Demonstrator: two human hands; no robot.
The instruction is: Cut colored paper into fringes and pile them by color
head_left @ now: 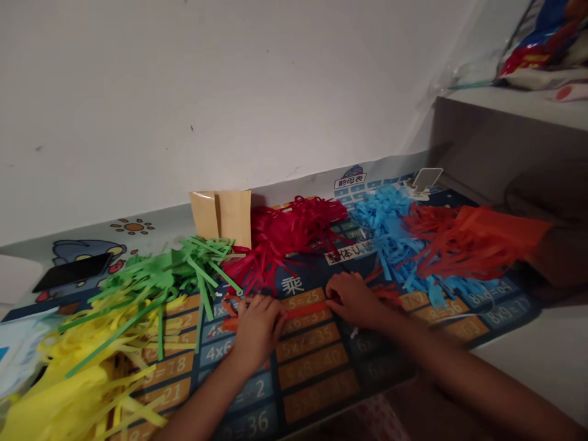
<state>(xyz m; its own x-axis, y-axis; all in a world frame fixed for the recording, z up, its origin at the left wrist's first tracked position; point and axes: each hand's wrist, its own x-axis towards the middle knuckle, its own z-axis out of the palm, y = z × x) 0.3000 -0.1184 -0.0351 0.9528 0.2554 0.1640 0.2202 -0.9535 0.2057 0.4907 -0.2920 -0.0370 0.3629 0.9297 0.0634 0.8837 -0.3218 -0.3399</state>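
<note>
A narrow orange paper strip (307, 310) lies across the printed mat, with frayed orange ends showing beyond both hands. My left hand (260, 321) is closed on its left part, and my right hand (351, 298) pinches its right part. Behind the hands is a bunch of crimson fringed paper (294, 229). Blue fringed paper (390, 229) and a larger orange-red fringed piece (478, 239) lie to the right. Green fringed paper (169, 269) and yellow fringed paper (78, 380) spread out on the left.
A tan folded card (229, 214) stands against the wall (229, 92). A dark phone (73, 272) and a pale packet (25, 349) lie at the left. At the right are a white tag (427, 179) and a shelf (519, 104) holding colourful packages.
</note>
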